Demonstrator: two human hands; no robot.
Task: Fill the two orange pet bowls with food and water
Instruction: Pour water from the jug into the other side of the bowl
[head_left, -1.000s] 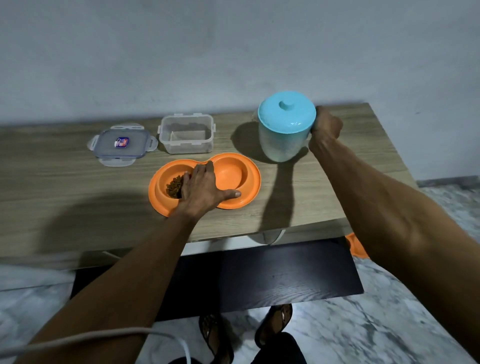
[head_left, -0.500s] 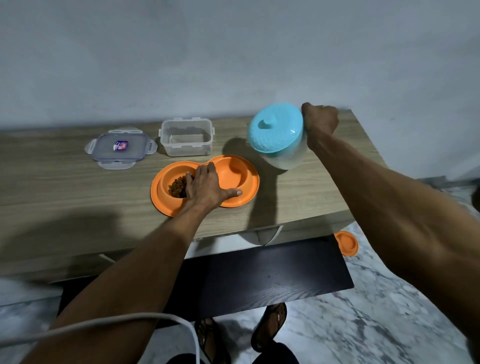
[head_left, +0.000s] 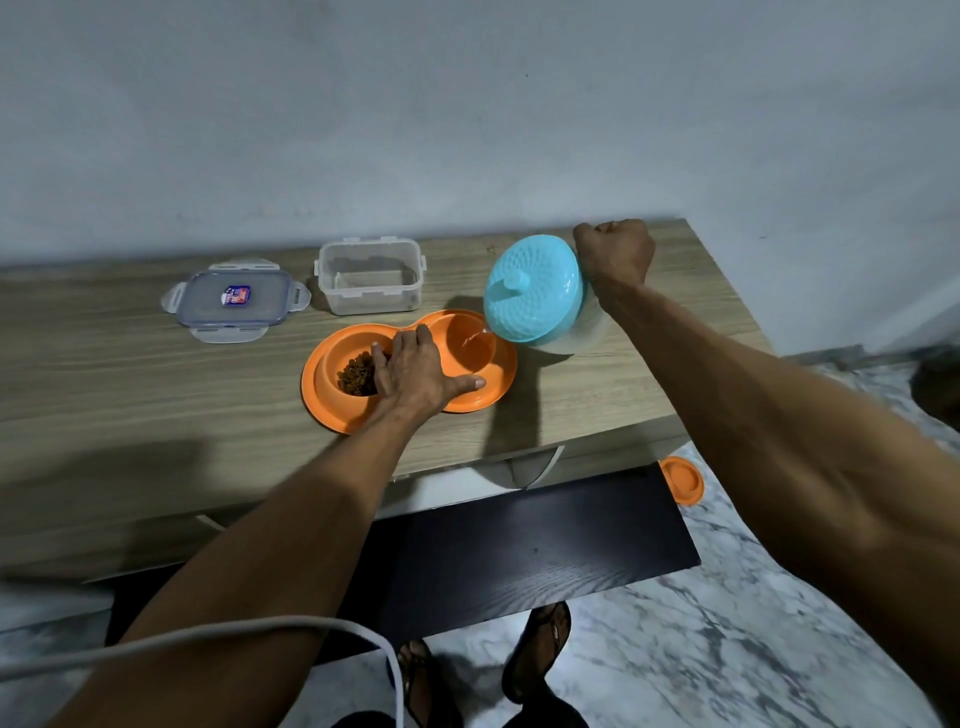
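Note:
An orange double pet bowl (head_left: 332, 410) lies on the wooden table. Its left cup holds brown kibble (head_left: 357, 375). My left hand (head_left: 415, 371) rests flat on the middle of the bowl, fingers spread, pressing it down. My right hand (head_left: 615, 254) grips the handle of a jug with a light blue lid (head_left: 535, 291). The jug is tipped to the left over the right cup (head_left: 470, 343), and a thin stream of water runs from its spout into that cup.
An empty clear plastic container (head_left: 369, 275) stands behind the bowl, its lid (head_left: 234, 301) lying to the left. The table edge runs close in front. A small orange lid (head_left: 681, 480) lies on the marble floor at the right, beside a dark board (head_left: 519, 551). A white cable (head_left: 208, 631) crosses below.
My right hand has lifted the jug and tipped it further left over the right cup; water now pours out. My left hand has stayed on the bowl.

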